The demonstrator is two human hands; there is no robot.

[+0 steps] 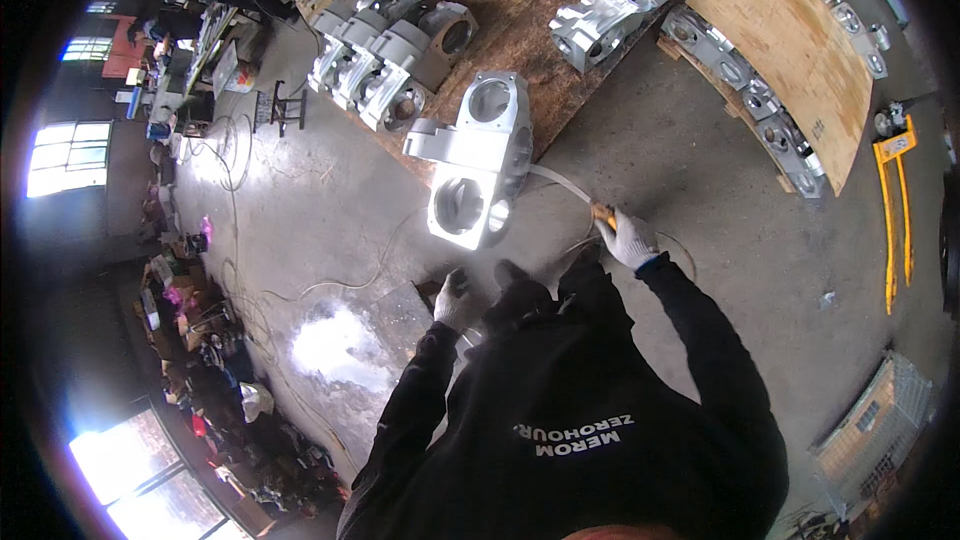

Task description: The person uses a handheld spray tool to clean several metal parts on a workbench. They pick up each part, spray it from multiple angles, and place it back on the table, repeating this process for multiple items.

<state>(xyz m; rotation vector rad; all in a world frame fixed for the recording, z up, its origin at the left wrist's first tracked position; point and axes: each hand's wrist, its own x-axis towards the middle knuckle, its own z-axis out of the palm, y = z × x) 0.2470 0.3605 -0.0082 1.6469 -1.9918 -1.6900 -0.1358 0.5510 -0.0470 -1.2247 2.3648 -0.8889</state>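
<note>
My right hand [630, 239], in a pale glove, is closed around the orange-brown handle of a long file [567, 183]. The file's grey blade reaches up and left to the side of a silver metal casting [480, 152]. Two large round bores open in this casting, which stands at the near corner of a brown wooden board. Nearer to me, below the casting and apart from it, is my left hand [455, 302], also gloved. Its fingers are curled in, and whatever they may hold is hidden.
Several similar castings [385, 50] stand grouped at the left of the board [510, 15]; another casting [612, 15] sits at its right. A second stack of castings under plywood [790, 50] is at far right, near a yellow pallet jack [897, 200]. Cables [345, 285] cross the floor.
</note>
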